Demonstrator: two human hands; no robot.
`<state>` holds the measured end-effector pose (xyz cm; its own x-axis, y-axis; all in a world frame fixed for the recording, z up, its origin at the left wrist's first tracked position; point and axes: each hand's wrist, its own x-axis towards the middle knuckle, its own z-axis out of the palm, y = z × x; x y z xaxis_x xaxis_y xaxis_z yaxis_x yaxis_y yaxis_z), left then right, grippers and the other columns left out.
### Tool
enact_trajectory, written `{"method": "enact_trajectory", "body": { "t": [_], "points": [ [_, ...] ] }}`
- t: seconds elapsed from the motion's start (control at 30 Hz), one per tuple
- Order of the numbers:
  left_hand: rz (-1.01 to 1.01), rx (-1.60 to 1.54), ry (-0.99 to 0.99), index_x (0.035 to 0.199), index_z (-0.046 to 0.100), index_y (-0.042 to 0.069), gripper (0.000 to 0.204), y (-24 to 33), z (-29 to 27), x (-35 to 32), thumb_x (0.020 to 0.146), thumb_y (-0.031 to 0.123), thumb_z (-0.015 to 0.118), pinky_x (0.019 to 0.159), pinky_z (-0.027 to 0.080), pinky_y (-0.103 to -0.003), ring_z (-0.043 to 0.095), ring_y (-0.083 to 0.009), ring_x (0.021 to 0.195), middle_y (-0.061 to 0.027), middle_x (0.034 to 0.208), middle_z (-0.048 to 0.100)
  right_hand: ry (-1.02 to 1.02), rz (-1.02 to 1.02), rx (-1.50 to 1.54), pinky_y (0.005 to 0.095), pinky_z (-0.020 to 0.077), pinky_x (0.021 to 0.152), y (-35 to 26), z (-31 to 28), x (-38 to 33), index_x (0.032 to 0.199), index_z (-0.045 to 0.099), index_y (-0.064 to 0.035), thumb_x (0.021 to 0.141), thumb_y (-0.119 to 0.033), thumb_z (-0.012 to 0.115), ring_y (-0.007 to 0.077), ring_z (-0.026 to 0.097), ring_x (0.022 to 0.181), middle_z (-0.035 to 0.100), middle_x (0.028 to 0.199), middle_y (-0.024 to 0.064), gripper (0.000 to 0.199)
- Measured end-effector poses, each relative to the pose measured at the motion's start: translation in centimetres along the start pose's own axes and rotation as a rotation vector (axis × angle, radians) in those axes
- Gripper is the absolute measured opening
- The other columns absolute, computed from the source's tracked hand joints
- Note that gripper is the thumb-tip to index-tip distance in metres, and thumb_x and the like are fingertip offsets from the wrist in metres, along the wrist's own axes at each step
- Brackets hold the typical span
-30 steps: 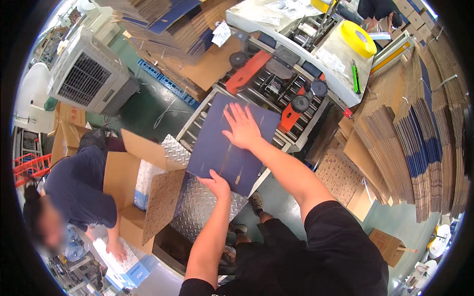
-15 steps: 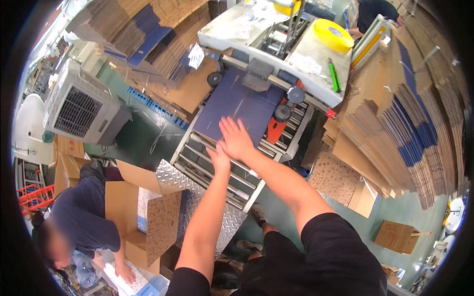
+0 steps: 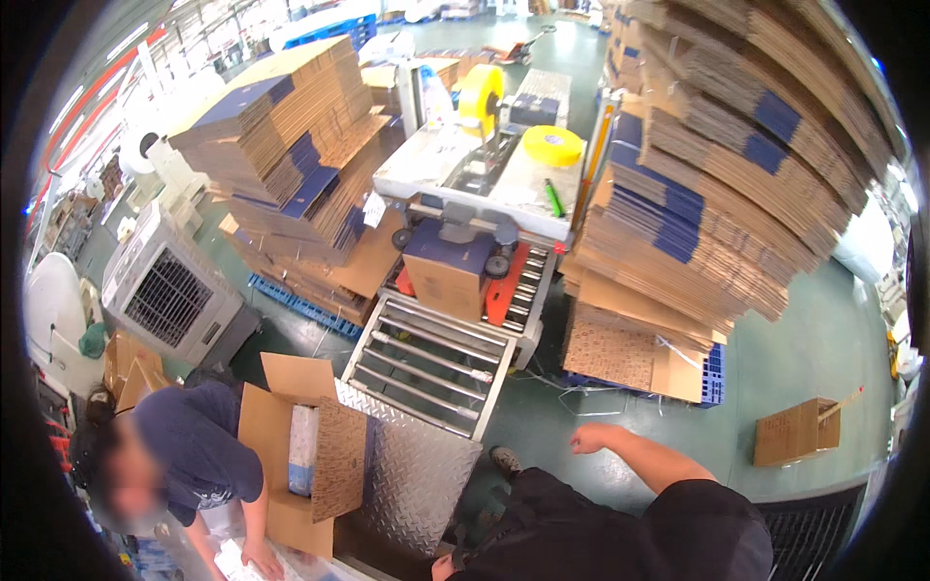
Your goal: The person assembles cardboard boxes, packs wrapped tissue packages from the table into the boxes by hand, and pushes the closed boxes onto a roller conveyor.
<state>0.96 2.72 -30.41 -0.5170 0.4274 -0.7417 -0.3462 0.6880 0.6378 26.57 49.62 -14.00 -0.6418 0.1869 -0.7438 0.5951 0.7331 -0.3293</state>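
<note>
My right hand point(image 3: 593, 438) hangs over the floor to the right of the roller conveyor, its fingers curled in and nothing showing in them. Only a small part of my left hand point(image 3: 444, 567) shows at the lower edge, close to my dark clothing; its fingers are hidden. Both hands are apart from the cardboard box point(image 3: 444, 283), which has a blue top and sits in the carton sealer point(image 3: 470, 205) between its side wheels. In front of that box run the bare metal rollers point(image 3: 417, 363) of the conveyor, ending at a diamond-plate metal sheet point(image 3: 412, 474).
At the left, a co-worker point(image 3: 199, 445) bends over white packages beside an open carton point(image 3: 339, 450). Stacks of flat cardboard point(image 3: 281, 145) stand on pallets on both sides. An air cooler point(image 3: 174, 295) is farther left. A small box point(image 3: 794, 433) lies on the right floor.
Both hands have left the blue-topped box and drawn back toward me, my right hand to the right. That box now sits farther inside the sealer. My view has tilted up.
</note>
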Motion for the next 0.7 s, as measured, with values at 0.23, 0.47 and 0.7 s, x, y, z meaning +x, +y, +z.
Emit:
{"method": "enact_trajectory", "body": {
  "t": [0.23,0.47,0.7],
  "points": [
    [0.269,0.056,-0.014,0.124,0.063,0.003,0.039,8.9,1.3,3.2,0.091,0.023,0.066,0.076,0.055,-0.035,0.067,-0.0218,0.085,-0.0103,0.093,0.071,0.945,0.057,-0.088,0.0529,0.0529,0.082,-1.8,-21.1,-16.9,0.103,0.07,-0.0095,0.084,-0.022,0.063,0.0405,0.067,0.092,0.071,0.098,0.0198,0.024],
    [0.353,0.094,-0.024,0.132,0.057,0.005,0.044,11.3,1.5,2.2,0.095,0.026,0.064,0.072,0.055,-0.036,0.066,-0.0223,0.083,-0.0116,0.093,0.069,2.249,-0.174,-0.875,0.0415,0.0508,0.087,-11.0,-48.0,-38.9,0.095,0.072,-0.01,0.084,-0.003,0.061,0.0287,0.066,0.095,0.073,0.097,0.0075,0.017],
    [0.401,0.036,-0.04,0.139,0.053,0.006,0.048,11.1,2.7,1.8,0.098,0.028,0.062,0.07,0.055,-0.037,0.065,-0.0229,0.082,-0.0129,0.094,0.068,2.619,0.12,-1.223,0.0418,0.0544,0.063,-15.0,-63.7,-51.5,0.079,0.076,-0.0111,0.074,-0.014,0.072,0.0283,0.068,0.066,0.072,0.078,0.012,0.007]
  ]
}}
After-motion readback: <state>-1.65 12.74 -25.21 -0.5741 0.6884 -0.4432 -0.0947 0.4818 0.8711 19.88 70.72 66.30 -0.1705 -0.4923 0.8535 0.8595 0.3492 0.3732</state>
